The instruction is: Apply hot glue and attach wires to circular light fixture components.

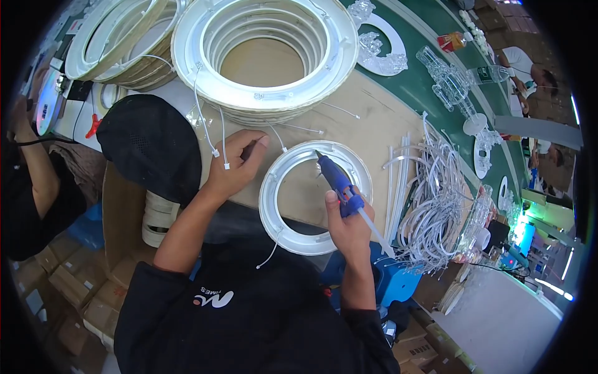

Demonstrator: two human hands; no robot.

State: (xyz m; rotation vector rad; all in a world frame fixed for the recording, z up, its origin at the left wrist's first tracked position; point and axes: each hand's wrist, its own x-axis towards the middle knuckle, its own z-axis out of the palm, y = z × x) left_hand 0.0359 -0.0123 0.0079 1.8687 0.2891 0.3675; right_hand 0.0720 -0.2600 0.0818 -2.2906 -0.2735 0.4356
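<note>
My right hand (351, 229) grips a blue hot glue gun (336, 177), a pale glue stick jutting from its back. Its nozzle points away from me, over the far rim of a small white ring-shaped frame (272, 215) lying on the cardboard-covered table. A thin white wire with a plug hangs off the ring's near side. Left of the ring, my left hand (230, 167) is curled, thumb and finger tips close together; anything inside is hidden. Beside its fingers hang white wire plugs (226, 166) from a tall stack of larger white rings (265, 93).
More rings (118, 68) stand stacked at the far left, behind a black cap (152, 143). A tangle of clear-white wires (433, 218) lies right. Clear plastic parts (451, 84) and a bottle (491, 75) sit on the green surface. Another person's arm (40, 168) shows left.
</note>
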